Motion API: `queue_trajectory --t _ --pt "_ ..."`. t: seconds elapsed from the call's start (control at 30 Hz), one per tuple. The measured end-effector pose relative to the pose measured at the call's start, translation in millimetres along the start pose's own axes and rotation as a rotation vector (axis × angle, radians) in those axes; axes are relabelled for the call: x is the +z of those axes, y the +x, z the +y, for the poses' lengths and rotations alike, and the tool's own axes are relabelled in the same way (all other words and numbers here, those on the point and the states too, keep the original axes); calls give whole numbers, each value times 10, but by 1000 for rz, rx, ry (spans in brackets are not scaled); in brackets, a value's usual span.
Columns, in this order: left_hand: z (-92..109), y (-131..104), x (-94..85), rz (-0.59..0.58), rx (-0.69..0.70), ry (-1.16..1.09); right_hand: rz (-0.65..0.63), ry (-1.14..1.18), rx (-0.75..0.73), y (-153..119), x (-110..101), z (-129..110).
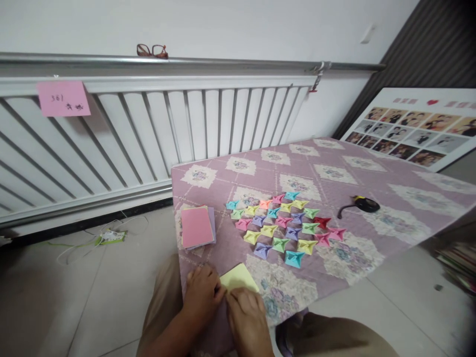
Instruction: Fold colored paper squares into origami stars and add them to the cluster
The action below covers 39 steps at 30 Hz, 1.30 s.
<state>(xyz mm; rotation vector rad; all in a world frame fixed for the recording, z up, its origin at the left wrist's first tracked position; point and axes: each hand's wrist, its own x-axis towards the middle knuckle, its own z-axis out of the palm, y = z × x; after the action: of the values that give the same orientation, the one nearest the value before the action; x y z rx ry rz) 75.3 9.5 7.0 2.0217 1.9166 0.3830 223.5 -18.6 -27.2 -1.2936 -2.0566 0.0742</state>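
A pale yellow sheet of paper [240, 277] lies on the table's near edge, partly folded or covered under my fingers. My left hand [203, 292] is closed at the sheet's left corner, fingers curled and thumb pressing on it. Over its lower edge, my right hand [246, 310] presses with fingers together, the thumb side close to my left thumb. The near part of the sheet is hidden under both hands. Beyond it sit several folded paper boats [279, 244] in rows, coloured blue, green, yellow, purple, pink and red.
A stack of coloured paper [197, 227] with pink on top lies at the table's left side. A black tape measure [366, 204] rests on the floral tablecloth [334, 148]. Behind are a white radiator [208, 119], glasses [152, 51] on a pipe, and a photo board [412, 126].
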Motion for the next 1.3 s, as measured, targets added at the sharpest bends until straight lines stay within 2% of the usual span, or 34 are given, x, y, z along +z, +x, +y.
queue_trajectory --t 0.13,0.23,0.27,0.4,0.5,0.6,0.77,0.9,0.97,1.07,1.17,1.23,1.3 --pt "-54 7 -33 -23 -6 -16 27 18 -35 -127 91 30" --pt "-105 18 -80 -48 -2 -52 95 -1 -45 -183 41 132" --pt "-118 23 -92 -56 1 -62 77 -14 -43 -179 2 160" --pt "-135 50 -107 -65 4 -81 -173 -65 25 -11 -178 192" --pt "-139 53 -100 -59 -1 -88 -281 -78 89 181 -238 180" --pt "-147 16 -95 -55 14 -108 -352 -105 51 286 -224 199" --pt "-123 -78 -35 -34 213 -105 -272 -198 -97 251 -179 243" --pt "-80 -51 7 22 272 0 -226 -196 -84 232 -198 194" --pt "-71 -14 -16 74 316 -19 -200 -97 -51 255 -234 154" --pt "-77 29 -96 246 391 -145 -158 221 135 327 -316 114" --pt "-100 29 -164 420 358 -298 -97 619 474 411 -382 122" --pt "-118 6 -160 456 319 -395 -61 841 672 444 -390 152" --pt "-125 -28 -104 424 268 -512 -21 972 806 447 -374 187"
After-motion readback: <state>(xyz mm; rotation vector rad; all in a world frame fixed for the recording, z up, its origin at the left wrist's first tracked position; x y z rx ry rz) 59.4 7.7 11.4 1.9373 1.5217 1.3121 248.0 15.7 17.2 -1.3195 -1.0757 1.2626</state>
